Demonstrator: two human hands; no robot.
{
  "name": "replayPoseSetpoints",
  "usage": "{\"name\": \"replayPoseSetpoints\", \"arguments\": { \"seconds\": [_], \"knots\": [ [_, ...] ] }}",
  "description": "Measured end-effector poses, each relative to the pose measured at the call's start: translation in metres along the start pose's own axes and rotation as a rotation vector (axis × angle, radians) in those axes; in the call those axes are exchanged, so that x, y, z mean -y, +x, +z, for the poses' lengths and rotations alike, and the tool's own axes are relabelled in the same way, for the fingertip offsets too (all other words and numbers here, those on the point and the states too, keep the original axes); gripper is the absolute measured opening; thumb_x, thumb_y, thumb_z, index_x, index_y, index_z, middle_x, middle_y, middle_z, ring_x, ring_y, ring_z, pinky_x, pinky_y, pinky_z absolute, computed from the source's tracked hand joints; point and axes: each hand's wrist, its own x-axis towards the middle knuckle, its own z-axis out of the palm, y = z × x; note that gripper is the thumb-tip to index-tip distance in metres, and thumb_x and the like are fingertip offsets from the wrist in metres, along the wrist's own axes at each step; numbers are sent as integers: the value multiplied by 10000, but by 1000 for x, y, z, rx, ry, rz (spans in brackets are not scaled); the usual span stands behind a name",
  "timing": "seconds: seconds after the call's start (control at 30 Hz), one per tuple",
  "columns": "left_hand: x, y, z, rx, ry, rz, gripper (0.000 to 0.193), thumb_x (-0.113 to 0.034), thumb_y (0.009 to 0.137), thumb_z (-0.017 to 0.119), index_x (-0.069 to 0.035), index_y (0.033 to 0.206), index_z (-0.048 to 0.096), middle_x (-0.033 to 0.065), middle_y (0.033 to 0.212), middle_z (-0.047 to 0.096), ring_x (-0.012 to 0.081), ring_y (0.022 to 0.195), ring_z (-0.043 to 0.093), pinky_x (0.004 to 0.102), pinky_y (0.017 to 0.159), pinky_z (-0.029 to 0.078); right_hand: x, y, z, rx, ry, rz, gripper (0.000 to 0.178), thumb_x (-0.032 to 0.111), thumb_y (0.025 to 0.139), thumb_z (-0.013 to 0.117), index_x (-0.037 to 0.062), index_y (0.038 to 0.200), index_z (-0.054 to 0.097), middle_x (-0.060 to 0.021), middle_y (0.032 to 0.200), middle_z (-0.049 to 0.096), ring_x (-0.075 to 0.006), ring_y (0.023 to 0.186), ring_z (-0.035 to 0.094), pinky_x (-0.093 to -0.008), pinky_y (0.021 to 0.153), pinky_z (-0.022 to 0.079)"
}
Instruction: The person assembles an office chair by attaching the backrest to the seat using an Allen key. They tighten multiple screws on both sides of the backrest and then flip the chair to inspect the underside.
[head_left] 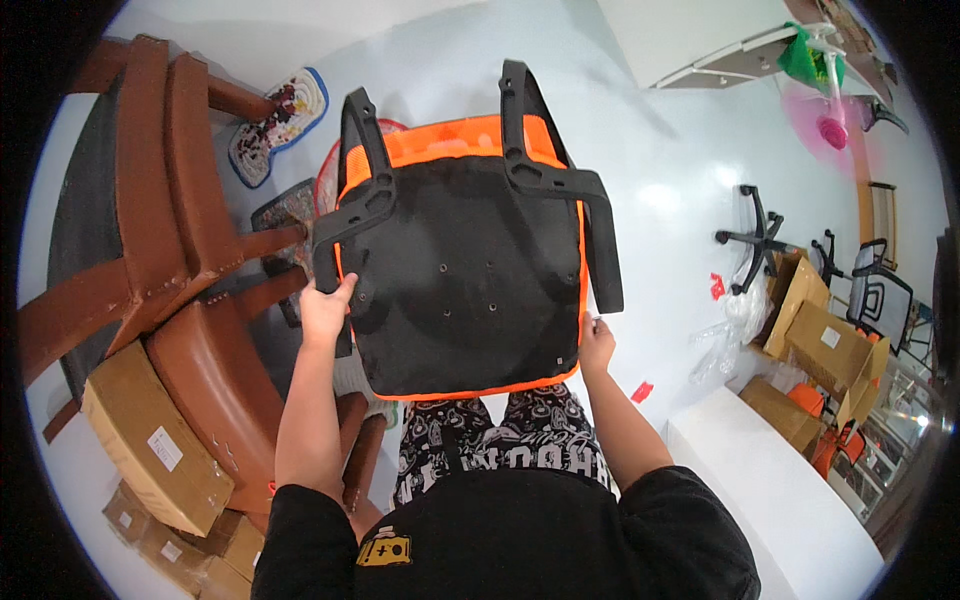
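Observation:
In front of me is a chair seat [470,240] with its black underside facing up and an orange edge around it. Several small holes show near its middle. Two black plastic armrests, a left one [352,220] and a right one [600,240], are attached along its sides and far end. My left hand [325,312] grips the seat's left edge beside the armrest, thumb on the underside. At the right edge, just below the right armrest's end, my right hand [597,343] is closed on the seat. The fingers under the seat are hidden on both sides.
Brown wooden chairs [150,180] and a cardboard box [155,440] crowd my left. To the right lie a black five-legged chair base [752,238], clear plastic wrap [735,325] and an opened carton [825,340]. A white surface [770,480] stands near my right elbow.

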Motion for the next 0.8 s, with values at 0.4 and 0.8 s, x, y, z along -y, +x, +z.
{"name": "replayPoseSetpoints", "arguments": {
  "seconds": [0.4, 0.8],
  "knots": [
    [-13, -9, 4, 62, -19, -6, 260, -183, 796, 734, -47, 700, 535, 17, 584, 559, 92, 473, 517, 267, 463, 401, -60, 95, 70, 663, 1002, 664, 434, 395, 935, 481, 52, 1168, 607, -115, 1029, 665, -262, 933, 640, -387, 779, 511],
    [-24, 1, 4, 87, 64, -4, 263, -211, 775, 747, -13, 739, 578, 32, 605, 583, 107, 491, 540, 279, 491, 436, -33, 26, 18, 292, 1171, 449, 517, 399, 957, 447, -13, 1264, 510, -108, 1208, 578, -244, 1078, 568, -373, 907, 459]
  ]
}}
